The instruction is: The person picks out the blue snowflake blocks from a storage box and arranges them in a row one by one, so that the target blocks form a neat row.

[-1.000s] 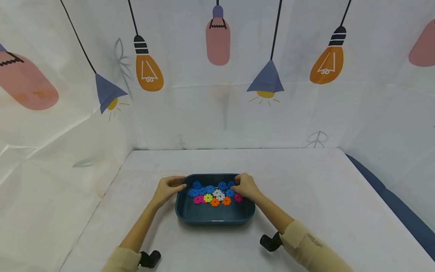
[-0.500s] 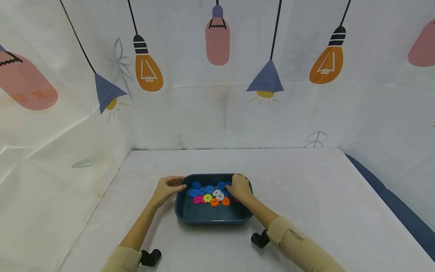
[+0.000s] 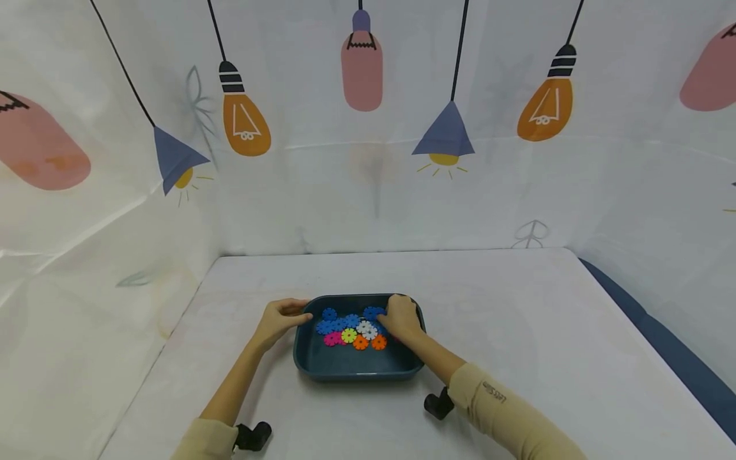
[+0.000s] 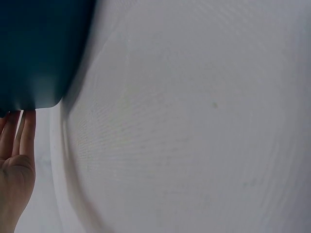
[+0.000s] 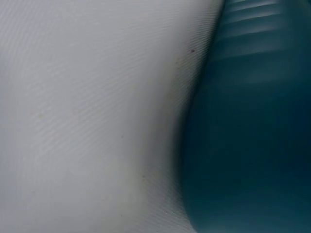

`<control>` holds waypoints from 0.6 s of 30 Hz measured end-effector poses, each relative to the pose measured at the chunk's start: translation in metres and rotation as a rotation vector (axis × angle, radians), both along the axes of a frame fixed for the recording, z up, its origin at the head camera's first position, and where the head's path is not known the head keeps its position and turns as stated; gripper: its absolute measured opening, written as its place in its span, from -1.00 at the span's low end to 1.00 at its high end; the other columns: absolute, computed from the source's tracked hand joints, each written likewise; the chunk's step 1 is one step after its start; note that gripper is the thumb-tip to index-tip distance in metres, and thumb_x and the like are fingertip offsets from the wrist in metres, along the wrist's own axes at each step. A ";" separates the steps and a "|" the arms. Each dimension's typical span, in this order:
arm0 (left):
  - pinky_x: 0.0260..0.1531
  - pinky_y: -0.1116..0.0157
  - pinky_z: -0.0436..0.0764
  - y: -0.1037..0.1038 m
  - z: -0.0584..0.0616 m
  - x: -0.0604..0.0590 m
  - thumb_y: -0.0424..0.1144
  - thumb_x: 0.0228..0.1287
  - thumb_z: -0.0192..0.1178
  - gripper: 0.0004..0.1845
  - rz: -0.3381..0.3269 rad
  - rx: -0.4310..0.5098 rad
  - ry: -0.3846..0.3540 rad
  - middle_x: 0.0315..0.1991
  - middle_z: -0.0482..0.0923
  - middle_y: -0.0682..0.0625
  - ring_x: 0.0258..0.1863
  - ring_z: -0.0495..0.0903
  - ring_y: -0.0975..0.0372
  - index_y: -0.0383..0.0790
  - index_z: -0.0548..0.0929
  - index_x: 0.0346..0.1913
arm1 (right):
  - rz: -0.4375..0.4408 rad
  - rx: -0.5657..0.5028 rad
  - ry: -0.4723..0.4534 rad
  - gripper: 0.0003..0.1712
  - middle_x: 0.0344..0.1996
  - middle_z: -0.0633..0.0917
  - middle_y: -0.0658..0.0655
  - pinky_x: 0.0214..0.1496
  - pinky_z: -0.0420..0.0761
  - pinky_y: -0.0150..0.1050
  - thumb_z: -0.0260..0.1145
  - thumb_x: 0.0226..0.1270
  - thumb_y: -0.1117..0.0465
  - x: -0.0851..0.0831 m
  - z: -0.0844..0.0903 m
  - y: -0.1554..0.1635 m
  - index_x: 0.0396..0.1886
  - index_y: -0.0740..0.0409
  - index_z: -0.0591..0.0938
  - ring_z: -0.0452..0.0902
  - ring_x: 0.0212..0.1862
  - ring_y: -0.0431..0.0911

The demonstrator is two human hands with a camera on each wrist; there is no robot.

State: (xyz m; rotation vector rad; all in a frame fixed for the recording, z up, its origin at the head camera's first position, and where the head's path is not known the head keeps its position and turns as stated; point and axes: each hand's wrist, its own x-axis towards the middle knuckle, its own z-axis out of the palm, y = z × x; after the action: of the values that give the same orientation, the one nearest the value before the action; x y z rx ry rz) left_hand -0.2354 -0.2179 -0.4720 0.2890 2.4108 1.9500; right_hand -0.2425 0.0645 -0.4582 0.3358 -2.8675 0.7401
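A dark teal tray sits on the white table and holds several flower-shaped plastic discs: blue, white, yellow-green, pink and orange. My left hand grips the tray's far left corner, thumb over the rim. In the left wrist view its fingers lie against the tray's outer wall. My right hand is inside the tray at its far right, fingers bent down onto the blue discs; its fingertips are hidden. The right wrist view shows only the tray wall and table.
The white table is walled by a printed cloth backdrop at the back and left. A dark blue strip runs along the table's right side. Black wrist camera mounts sit near the front edge.
My right hand has slid left from the tray's right rim further in over the discs, covering the pink disc at the right. The left hand has stayed on the corner.
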 end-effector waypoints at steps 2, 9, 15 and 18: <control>-0.21 0.41 0.61 0.000 0.000 0.000 -0.43 0.08 0.34 -0.59 -0.002 0.005 -0.008 -0.03 0.59 -0.34 -0.18 0.64 0.36 -0.56 0.57 0.00 | 0.007 -0.066 -0.019 -0.41 -0.94 0.21 -0.10 -0.75 0.15 -0.48 0.47 0.01 0.28 0.000 0.000 0.001 -0.99 0.09 0.30 0.09 -0.80 -0.29; -0.20 0.42 0.60 0.003 0.012 0.007 -0.45 0.11 0.31 -0.60 -0.010 0.010 -0.031 0.00 0.54 -0.40 -0.13 0.64 0.26 -0.58 0.55 0.02 | -0.018 -0.220 -0.153 -0.77 -0.72 0.62 0.06 -0.61 0.54 -0.39 0.46 0.02 0.28 -0.002 -0.001 0.001 -0.73 0.26 0.66 0.47 -0.69 -0.21; -0.18 0.43 0.59 0.007 0.024 0.015 -0.44 0.12 0.30 -0.59 -0.002 -0.011 -0.042 0.02 0.53 -0.40 -0.07 0.63 0.14 -0.57 0.54 0.04 | -0.140 -0.615 -0.520 -0.81 -0.48 0.72 0.24 -0.43 0.66 -0.29 0.41 0.08 0.37 -0.004 0.003 -0.001 -0.34 0.45 0.68 0.67 -0.51 -0.08; -0.17 0.43 0.58 0.007 0.024 0.016 -0.43 0.12 0.30 -0.59 0.006 -0.015 -0.047 0.02 0.54 -0.40 -0.10 0.63 0.20 -0.56 0.54 0.04 | -0.217 -0.767 -0.660 -0.77 -0.48 0.71 0.22 -0.41 0.66 -0.28 0.39 0.11 0.39 -0.006 0.005 -0.003 -0.25 0.47 0.65 0.65 -0.51 -0.11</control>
State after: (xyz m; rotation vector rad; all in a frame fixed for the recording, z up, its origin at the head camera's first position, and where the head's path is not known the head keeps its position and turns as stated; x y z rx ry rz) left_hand -0.2194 -0.2106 -0.4479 0.2331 2.3986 1.9174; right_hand -0.2487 0.0614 -0.4533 -0.3860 -2.7468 2.0923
